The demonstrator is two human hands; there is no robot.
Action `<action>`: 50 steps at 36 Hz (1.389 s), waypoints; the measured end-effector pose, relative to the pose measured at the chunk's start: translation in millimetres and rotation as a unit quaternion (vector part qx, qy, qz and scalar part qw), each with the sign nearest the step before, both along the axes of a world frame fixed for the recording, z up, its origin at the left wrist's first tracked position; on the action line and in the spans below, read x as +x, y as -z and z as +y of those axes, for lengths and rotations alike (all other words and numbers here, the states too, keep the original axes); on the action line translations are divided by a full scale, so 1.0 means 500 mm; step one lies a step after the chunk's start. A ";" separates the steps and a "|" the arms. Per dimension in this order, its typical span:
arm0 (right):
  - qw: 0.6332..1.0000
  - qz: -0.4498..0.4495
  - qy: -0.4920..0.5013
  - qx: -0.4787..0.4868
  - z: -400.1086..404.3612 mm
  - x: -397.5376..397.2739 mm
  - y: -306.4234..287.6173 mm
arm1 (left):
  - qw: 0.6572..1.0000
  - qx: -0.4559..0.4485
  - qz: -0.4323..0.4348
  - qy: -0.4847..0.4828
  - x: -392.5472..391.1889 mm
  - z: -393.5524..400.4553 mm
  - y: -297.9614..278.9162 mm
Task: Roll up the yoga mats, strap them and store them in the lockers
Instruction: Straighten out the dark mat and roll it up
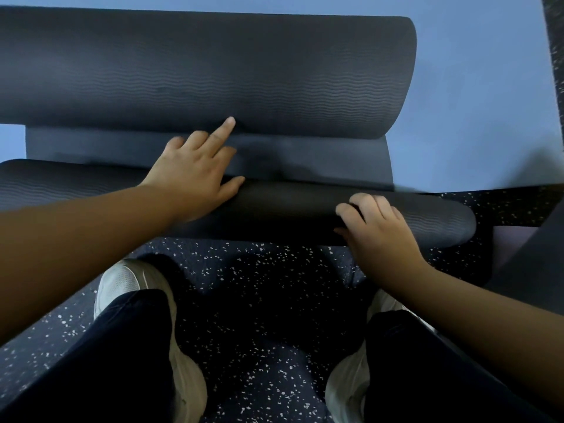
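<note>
A dark grey ribbed yoga mat (213,71) lies across the floor, with a large curl at its far side. Its near end is rolled into a thin tube (293,206) just in front of my feet. My left hand (195,169) lies flat over the tube and the flat strip behind it, fingers spread, the index fingertip touching the base of the big curl. My right hand (375,227) sits on the tube near its right end, fingers curled over the top of it.
Blue floor (473,102) lies beyond and right of the mat. Dark speckled rubber flooring (268,315) is under my white shoes (128,282) and knees. Another dark mat's edge (531,264) shows at the right. No strap or locker is in view.
</note>
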State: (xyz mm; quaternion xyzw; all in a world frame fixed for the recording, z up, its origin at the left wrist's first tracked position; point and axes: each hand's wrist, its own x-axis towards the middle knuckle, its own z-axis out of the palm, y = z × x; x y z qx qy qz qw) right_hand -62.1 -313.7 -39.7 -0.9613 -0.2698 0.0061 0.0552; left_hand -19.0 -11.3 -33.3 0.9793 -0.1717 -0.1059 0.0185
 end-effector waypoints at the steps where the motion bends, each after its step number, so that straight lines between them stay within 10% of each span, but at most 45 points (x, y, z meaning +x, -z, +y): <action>1: 1.000 0.000 0.005 -0.006 0.000 0.001 -0.003 | 1.000 -0.001 0.013 -0.008 0.001 0.002 0.001; 27: 0.985 0.146 0.035 -0.089 0.018 0.105 -0.042 | 0.993 -0.075 0.094 -0.007 -0.003 0.009 -0.010; 38: 0.972 0.177 0.025 -0.155 0.019 0.127 -0.036 | 0.993 0.063 0.098 0.033 0.019 0.003 -0.002; 50: 0.978 0.099 0.022 -0.185 0.018 0.137 -0.013 | 0.996 0.035 0.050 0.062 0.030 0.008 0.002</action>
